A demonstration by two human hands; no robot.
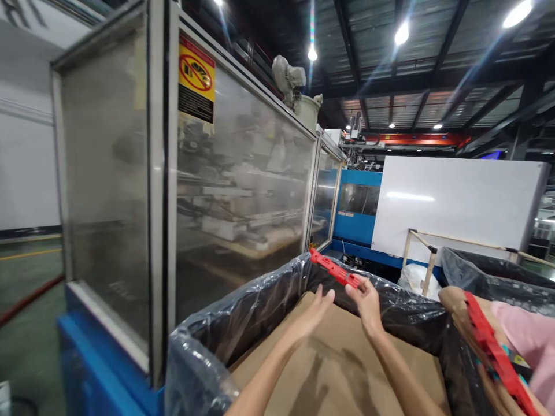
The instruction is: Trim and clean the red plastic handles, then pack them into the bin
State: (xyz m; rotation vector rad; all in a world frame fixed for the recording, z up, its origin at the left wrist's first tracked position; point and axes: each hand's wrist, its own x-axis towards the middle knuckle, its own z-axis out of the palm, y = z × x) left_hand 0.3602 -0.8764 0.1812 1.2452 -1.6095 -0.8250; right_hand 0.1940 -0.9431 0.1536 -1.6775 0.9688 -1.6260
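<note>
My right hand [366, 301] pinches one end of a long red plastic part [333, 267], which sticks out up and to the left over the far rim of a large bin. Just left of it, my left hand [315, 312] is open with its fingers stretched toward the part, not touching it. Both forearms reach over a brown cardboard sheet [347, 370] that lies inside the bin lined with black plastic film [260, 300].
A glass-walled machine enclosure [234, 185] on a blue base stands close on the left. At the right edge another person's arm in a pink sleeve [526, 335] holds more red parts [494, 349]. A second lined bin [498, 271] and a white panel [455, 202] stand behind.
</note>
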